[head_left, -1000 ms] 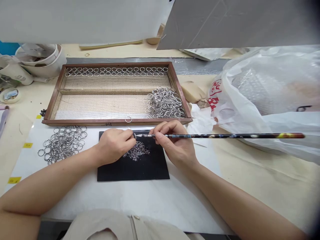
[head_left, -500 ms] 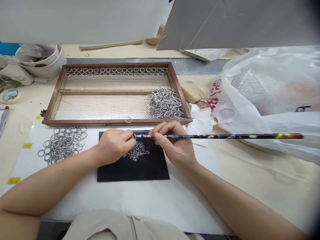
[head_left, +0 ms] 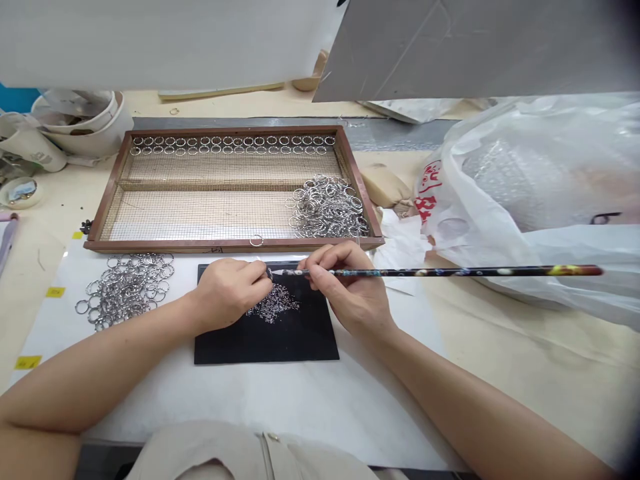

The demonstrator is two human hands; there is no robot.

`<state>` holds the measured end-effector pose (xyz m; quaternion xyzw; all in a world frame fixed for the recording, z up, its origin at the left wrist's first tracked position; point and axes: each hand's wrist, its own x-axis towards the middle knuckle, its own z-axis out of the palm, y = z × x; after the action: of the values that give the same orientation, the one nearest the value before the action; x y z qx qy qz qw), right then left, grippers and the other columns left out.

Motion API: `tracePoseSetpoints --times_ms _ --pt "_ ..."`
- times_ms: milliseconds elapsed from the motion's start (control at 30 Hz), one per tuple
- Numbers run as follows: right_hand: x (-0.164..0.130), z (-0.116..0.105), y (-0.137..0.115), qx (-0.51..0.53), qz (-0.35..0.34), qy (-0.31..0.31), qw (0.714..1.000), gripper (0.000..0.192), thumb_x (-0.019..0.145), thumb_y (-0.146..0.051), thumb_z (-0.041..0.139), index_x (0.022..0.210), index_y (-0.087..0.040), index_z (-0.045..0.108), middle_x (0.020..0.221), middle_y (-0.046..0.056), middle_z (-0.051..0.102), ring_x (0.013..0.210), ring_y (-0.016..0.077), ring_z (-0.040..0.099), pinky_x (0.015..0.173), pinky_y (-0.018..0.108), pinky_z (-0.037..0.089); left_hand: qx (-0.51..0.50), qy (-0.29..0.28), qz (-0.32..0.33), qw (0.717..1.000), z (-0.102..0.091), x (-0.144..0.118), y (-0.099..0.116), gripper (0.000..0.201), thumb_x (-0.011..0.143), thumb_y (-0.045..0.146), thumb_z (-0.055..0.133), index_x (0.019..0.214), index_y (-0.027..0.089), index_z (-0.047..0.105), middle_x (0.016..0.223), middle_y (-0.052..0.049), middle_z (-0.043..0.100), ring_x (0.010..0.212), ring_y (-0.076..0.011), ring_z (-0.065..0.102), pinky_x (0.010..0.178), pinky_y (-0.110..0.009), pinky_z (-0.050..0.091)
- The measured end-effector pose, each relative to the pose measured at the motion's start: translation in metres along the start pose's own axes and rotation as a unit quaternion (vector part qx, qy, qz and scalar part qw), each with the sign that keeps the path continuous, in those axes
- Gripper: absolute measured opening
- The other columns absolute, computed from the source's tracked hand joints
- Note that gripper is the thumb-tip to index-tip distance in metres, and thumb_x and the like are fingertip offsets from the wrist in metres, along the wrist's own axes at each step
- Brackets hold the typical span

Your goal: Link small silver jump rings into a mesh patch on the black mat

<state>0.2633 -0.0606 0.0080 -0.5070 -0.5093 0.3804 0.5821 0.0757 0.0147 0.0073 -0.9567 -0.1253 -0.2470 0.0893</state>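
My left hand (head_left: 231, 290) is closed in a pinch on a small silver ring (head_left: 270, 273), mostly hidden by the fingers. In my right hand (head_left: 350, 283) is a long, thin, dark patterned stick (head_left: 450, 272), held like a pen, its pale tip at the ring. Both hands are over a black mat (head_left: 270, 347) with a heap of tiny glittering stones (head_left: 273, 305). Silver rings (head_left: 130, 287) lie piled left of the mat. A wood-framed mesh tray (head_left: 235, 247) behind holds two rows of rings (head_left: 227, 142) and a ring heap (head_left: 330, 208); a single ring (head_left: 257, 241) rests on its front rim.
White paper (head_left: 240, 407) lies under the mat, with yellow labels (head_left: 29, 362) along its left side. White containers (head_left: 95, 133) stand back left. A large white plastic bag (head_left: 530, 173) takes up the right, beside a tan block (head_left: 385, 185). Grey and white panels (head_left: 480, 50) hang overhead.
The stick has shifted very slightly left. Both hands otherwise keep their place and grip.
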Motion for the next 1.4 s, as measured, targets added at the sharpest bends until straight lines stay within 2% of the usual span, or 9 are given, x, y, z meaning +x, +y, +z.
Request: tracePoseSetpoints --times_ms 633,833,1400 --pt "0.0005 -0.0002 -0.0016 -0.013 -0.009 -0.004 1.000 0.015 0.084 -0.020 0.058 0.073 -0.022 0.047 0.073 -0.001 0.056 0.068 0.0138 0.056 0.054 0.029 0.041 -0.016 0.006 0.002 1.000 -0.0003 0.0005 -0.0006 0.024 0.086 0.006 0.043 0.069 0.015 0.057 0.067 -0.001 0.062 0.051 -0.0108 0.050 0.045 -0.025 0.033" --pt "0.0003 -0.0004 -0.0028 -0.015 -0.018 0.000 1.000 0.016 0.083 -0.019 0.058 0.072 -0.022 0.047 0.070 -0.002 0.055 0.069 0.0142 0.057 0.058 0.030 0.042 -0.015 0.004 0.000 1.000 0.0001 -0.0002 -0.0008 0.025 0.086 0.005 0.041 0.069 0.015 0.057 0.067 0.000 0.062 0.052 -0.0112 0.050 0.044 -0.026 0.033" --pt "-0.0018 -0.0009 0.0037 0.015 0.005 0.010 1.000 0.016 0.083 -0.021 0.060 0.072 -0.022 0.048 0.072 -0.002 0.054 0.070 0.0143 0.055 0.058 0.030 0.040 -0.012 0.006 0.000 1.000 0.0001 -0.0008 0.0000 0.027 0.087 0.006 0.040 0.069 0.016 0.057 0.067 0.000 0.061 0.052 -0.0111 0.049 0.044 -0.026 0.033"
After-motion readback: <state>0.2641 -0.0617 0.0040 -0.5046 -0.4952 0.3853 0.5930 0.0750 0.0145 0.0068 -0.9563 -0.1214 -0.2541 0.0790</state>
